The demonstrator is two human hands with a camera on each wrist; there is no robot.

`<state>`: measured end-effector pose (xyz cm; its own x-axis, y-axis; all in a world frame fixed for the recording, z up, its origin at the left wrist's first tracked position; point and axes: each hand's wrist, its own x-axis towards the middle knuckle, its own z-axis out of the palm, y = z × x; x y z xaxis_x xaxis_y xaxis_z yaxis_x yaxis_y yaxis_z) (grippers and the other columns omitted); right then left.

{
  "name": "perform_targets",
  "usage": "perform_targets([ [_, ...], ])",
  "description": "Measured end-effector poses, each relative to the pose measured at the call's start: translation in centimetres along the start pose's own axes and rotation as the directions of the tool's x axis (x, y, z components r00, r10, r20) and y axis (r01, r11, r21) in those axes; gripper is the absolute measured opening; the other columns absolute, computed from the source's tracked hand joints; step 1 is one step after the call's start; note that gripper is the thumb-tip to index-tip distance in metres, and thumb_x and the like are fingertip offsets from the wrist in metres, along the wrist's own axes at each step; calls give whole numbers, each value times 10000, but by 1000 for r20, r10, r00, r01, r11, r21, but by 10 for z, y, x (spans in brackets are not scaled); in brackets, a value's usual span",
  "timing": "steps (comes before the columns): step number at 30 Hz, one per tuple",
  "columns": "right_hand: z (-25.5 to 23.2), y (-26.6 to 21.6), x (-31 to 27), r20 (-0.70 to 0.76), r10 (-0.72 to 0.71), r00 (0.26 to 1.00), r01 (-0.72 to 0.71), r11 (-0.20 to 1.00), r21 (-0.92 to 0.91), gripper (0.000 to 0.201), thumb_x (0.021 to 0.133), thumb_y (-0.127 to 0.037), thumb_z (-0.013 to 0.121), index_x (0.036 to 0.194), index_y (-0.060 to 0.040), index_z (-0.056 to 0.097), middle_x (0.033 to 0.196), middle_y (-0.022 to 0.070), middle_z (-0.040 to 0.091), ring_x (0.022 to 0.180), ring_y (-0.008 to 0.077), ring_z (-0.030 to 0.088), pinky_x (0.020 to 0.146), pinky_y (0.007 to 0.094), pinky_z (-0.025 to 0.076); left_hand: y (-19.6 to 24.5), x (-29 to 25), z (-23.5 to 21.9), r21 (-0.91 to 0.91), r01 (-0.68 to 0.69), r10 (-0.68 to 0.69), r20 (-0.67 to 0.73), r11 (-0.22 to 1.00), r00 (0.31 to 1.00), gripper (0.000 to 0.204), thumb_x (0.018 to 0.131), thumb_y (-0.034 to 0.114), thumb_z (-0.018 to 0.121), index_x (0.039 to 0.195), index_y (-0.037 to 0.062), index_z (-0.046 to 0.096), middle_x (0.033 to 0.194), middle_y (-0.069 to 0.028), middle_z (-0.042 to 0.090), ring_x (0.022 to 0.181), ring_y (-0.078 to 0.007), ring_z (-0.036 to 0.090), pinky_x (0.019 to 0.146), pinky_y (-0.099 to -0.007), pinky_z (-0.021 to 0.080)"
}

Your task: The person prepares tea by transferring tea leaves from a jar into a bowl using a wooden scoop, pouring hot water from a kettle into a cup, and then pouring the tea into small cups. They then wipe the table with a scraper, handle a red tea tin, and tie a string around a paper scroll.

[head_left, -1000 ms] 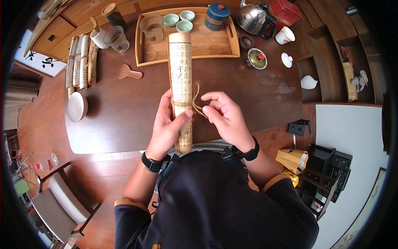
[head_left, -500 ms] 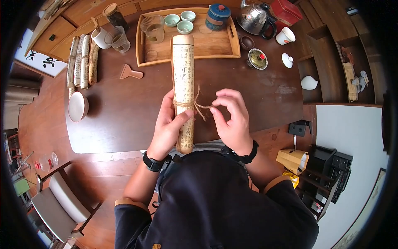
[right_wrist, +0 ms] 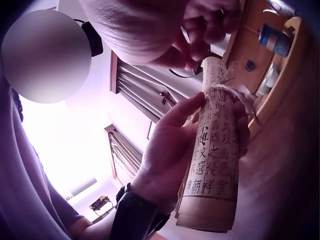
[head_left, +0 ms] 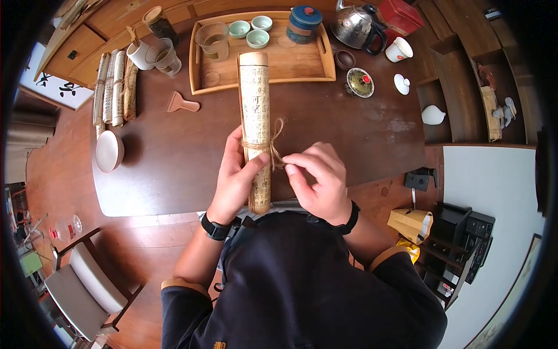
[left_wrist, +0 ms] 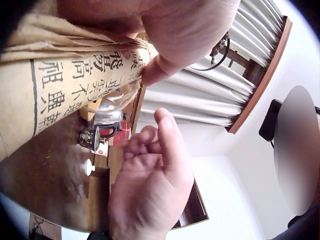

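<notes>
A rolled paper scroll with printed characters stands nearly lengthwise in the head view, twine wound round its middle. The left hand grips it just below the twine, thumb across the front; the right wrist view shows the same hand round the scroll. To the right of the scroll, the right hand pinches a loose twine end between thumb and forefinger. A twine loop sticks up beside the scroll. In the left wrist view the right hand is below the scroll.
Beyond the scroll is a wooden tray with cups and a blue jar. A kettle and a lidded bowl stand at the right. More scrolls, a bowl and a brown scraper-shaped piece lie left.
The right hand moved out to the right, drawing a twine end, then came back lower and closer to the scroll. A twine loop now stands higher. The left hand keeps its grip.
</notes>
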<state>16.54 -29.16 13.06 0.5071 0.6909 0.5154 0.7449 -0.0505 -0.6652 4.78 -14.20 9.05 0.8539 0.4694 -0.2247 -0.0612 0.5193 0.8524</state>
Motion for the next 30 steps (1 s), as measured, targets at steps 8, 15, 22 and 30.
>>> perform_targets([
  [8,13,9,-8,162,243,956,-244,970,-14,138,886,-177,803,895,-56,739,709,63,634,627,260,619,629,406,462,0,-1,3,1,-1,1,-12,1000,1000,659,972,8,642,1552,40,332,1320,-88,571,1200,-157,583,1044,-330,484],
  [15,15,13,-7,158,299,941,-303,953,0,150,881,-170,809,912,-39,742,721,84,643,620,268,627,616,401,480,-4,-1,6,0,1,-1,9,1000,1000,654,981,-4,631,1556,39,323,1341,-94,570,1236,-167,577,1062,-337,480],
  [22,19,17,-11,135,350,927,-361,929,75,84,878,-79,791,909,-21,738,735,99,649,604,260,615,581,380,471,-5,-1,6,19,8,-8,19,1000,1000,658,981,-10,638,1557,37,323,1354,-91,565,1238,-161,570,1057,-329,479],
  [30,18,17,-11,138,376,916,-394,909,136,60,892,-49,772,908,-6,733,742,94,656,575,203,607,540,337,461,-7,1,4,30,-12,12,1,999,1000,645,982,-12,638,1547,35,330,1351,-91,562,1233,-154,566,1044,-320,481],
])
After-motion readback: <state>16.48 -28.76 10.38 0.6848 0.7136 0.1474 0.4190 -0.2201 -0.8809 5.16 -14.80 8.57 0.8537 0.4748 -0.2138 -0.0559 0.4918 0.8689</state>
